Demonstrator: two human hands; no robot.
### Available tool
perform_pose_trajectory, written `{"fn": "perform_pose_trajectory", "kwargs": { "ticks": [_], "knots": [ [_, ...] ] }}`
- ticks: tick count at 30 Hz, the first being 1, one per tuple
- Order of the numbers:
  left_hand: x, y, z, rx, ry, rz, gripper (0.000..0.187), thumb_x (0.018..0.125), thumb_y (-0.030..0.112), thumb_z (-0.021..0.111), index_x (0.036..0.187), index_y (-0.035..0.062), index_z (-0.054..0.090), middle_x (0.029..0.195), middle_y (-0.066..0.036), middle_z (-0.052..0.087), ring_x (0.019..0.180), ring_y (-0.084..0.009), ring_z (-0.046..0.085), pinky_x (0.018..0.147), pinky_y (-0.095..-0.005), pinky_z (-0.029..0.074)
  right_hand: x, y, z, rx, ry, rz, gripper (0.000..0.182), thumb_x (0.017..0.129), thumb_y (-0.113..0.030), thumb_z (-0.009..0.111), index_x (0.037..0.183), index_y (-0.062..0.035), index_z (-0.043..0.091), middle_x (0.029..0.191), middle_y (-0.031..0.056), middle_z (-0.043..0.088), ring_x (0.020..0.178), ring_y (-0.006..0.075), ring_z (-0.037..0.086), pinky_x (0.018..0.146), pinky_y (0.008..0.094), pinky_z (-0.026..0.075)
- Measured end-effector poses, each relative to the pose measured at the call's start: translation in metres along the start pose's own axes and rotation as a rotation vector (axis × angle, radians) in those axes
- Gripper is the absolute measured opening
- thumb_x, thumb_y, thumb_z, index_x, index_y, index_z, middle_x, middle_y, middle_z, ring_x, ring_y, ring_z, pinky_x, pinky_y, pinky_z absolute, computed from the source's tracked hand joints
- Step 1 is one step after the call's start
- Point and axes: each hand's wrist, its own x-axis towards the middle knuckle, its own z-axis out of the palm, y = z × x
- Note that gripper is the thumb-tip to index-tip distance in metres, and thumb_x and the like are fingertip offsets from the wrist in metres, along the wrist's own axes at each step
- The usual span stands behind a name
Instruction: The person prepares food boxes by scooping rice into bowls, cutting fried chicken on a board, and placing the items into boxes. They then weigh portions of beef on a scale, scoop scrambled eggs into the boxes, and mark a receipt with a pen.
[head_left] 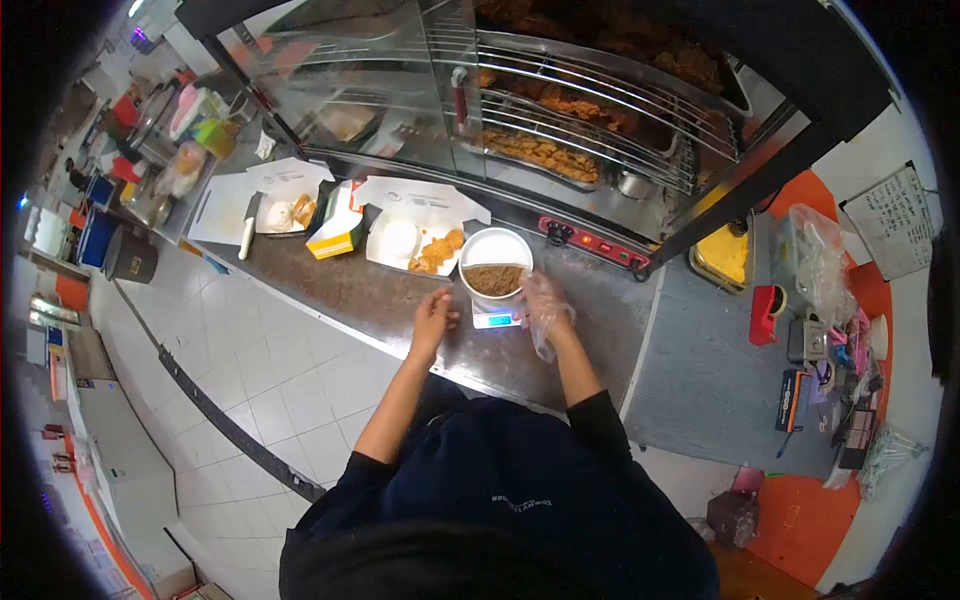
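A round white bowl (497, 246) with brown minced filling (494, 280) in its near half sits on a small digital scale (494, 319) with a lit blue display. My right hand (545, 305), in a loose clear plastic glove, closes against the right side of the bowl, fingers at the rim. To the left of the scale, my bare left hand (433, 318) hovers over the counter's front with loosely bent fingers, nothing in it. Just left of the bowl stands an open takeaway box (385, 262) with white rice (400, 241) and golden fried pieces (437, 251).
Further left are a yellow-green carton (335, 230), another open food box (283, 213) and a white-handled utensil (247, 238). A glass heated cabinet (560, 130) with trays of fried food rises behind the counter (330, 285). At right, a grey worktop (690, 360) holds a yellow-filled tub (722, 254).
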Motion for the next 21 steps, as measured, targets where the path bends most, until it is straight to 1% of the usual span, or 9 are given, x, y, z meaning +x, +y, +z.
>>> {"fn": "perform_pose_trajectory", "kwargs": {
  "ticks": [2, 5, 8, 12, 15, 17, 19, 20, 21],
  "knots": [
    [0.003, 0.001, 0.009, -0.002, -0.023, 0.006, 0.045, 0.091, 0.033, 0.053, 0.125, 0.0048, 0.048, 0.1, -0.007, 0.057, 0.073, -0.0133, 0.062, 0.063, -0.0244, 0.049, 0.019, 0.008, 0.002, -0.068, 0.001, -0.093, 0.033, 0.093, -0.034, 0.047, 0.112, -0.0062, 0.05, 0.063, 0.0052, 0.053, 0.04, 0.0154, 0.051, 0.034, 0.0291, 0.044],
    [0.023, 0.008, 0.024, 0.024, -0.021, 0.037, 0.044, 0.093, 0.031, 0.051, 0.126, 0.0031, 0.049, 0.092, -0.008, 0.061, 0.063, -0.0108, 0.06, 0.053, -0.0222, 0.048, 0.033, 0.001, -0.002, -0.136, 0.01, -0.132, 0.028, 0.093, -0.03, 0.047, 0.105, -0.0063, 0.053, 0.059, 0.0046, 0.052, 0.038, 0.0156, 0.05, 0.034, 0.0295, 0.043],
    [0.038, 0.015, 0.032, 0.111, -0.061, 0.187, 0.034, 0.093, 0.027, 0.05, 0.113, 0.0008, 0.058, 0.073, -0.008, 0.06, 0.058, -0.0114, 0.06, 0.051, -0.0238, 0.049, 0.041, -0.007, -0.007, -0.241, 0.003, -0.133, 0.024, 0.093, -0.029, 0.048, 0.098, -0.0059, 0.054, 0.057, 0.0053, 0.051, 0.038, 0.0159, 0.051, 0.033, 0.0297, 0.043],
    [0.032, 0.041, 0.036, 0.277, -0.059, 0.348, 0.031, 0.093, 0.024, 0.051, 0.1, -0.0046, 0.059, 0.072, -0.009, 0.061, 0.057, -0.0133, 0.061, 0.054, -0.0233, 0.05, 0.031, -0.013, -0.015, -0.216, 0.02, -0.208, 0.021, 0.092, -0.025, 0.05, 0.092, -0.0041, 0.052, 0.053, 0.0068, 0.051, 0.038, 0.0163, 0.053, 0.032, 0.0293, 0.042],
    [0.011, 0.065, 0.049, -0.011, -0.232, 0.263, 0.036, 0.094, 0.029, 0.049, 0.107, -0.0032, 0.059, 0.075, -0.008, 0.062, 0.063, -0.0136, 0.063, 0.056, -0.0255, 0.052, -0.029, -0.046, -0.028, -0.119, 0.156, -0.127, 0.018, 0.092, -0.02, 0.05, 0.092, -0.0029, 0.051, 0.053, 0.007, 0.051, 0.038, 0.016, 0.052, 0.031, 0.0298, 0.042],
    [-0.004, 0.061, 0.051, -0.053, -0.279, 0.191, 0.038, 0.093, 0.03, 0.05, 0.112, -0.0012, 0.058, 0.074, -0.009, 0.062, 0.064, -0.0126, 0.062, 0.059, -0.0254, 0.051, -0.052, -0.031, -0.052, -0.091, 0.228, -0.151, 0.017, 0.092, -0.019, 0.049, 0.093, -0.0022, 0.052, 0.054, 0.007, 0.051, 0.038, 0.0163, 0.053, 0.032, 0.0303, 0.043],
    [-0.005, 0.022, 0.042, 0.568, -0.275, 0.327, 0.037, 0.092, 0.029, 0.051, 0.113, -0.0012, 0.056, 0.08, -0.012, 0.062, 0.065, -0.0162, 0.062, 0.061, -0.0266, 0.05, -0.075, -0.007, -0.084, -0.097, 0.372, -0.173, 0.017, 0.091, -0.017, 0.05, 0.096, -0.0008, 0.052, 0.057, 0.0075, 0.052, 0.04, 0.0177, 0.054, 0.033, 0.031, 0.046],
    [-0.014, 0.009, 0.036, 0.867, -0.232, 0.482, 0.034, 0.09, 0.023, 0.051, 0.115, -0.0001, 0.054, 0.093, -0.014, 0.06, 0.068, -0.0236, 0.063, 0.062, -0.0311, 0.051, -0.086, 0.01, -0.1, -0.123, 0.447, -0.155, 0.018, 0.09, -0.016, 0.052, 0.098, -0.0001, 0.052, 0.059, 0.0079, 0.053, 0.042, 0.0188, 0.055, 0.034, 0.0313, 0.047],
    [-0.025, -0.002, 0.032, 0.868, -0.234, 0.481, 0.034, 0.09, 0.023, 0.051, 0.115, -0.0001, 0.054, 0.093, -0.014, 0.06, 0.068, -0.0236, 0.063, 0.062, -0.0311, 0.051, -0.095, 0.03, -0.116, -0.057, 0.523, -0.123, 0.019, 0.089, -0.016, 0.053, 0.099, 0.0003, 0.052, 0.062, 0.0084, 0.054, 0.043, 0.0196, 0.055, 0.035, 0.0319, 0.047]
  ]
}}
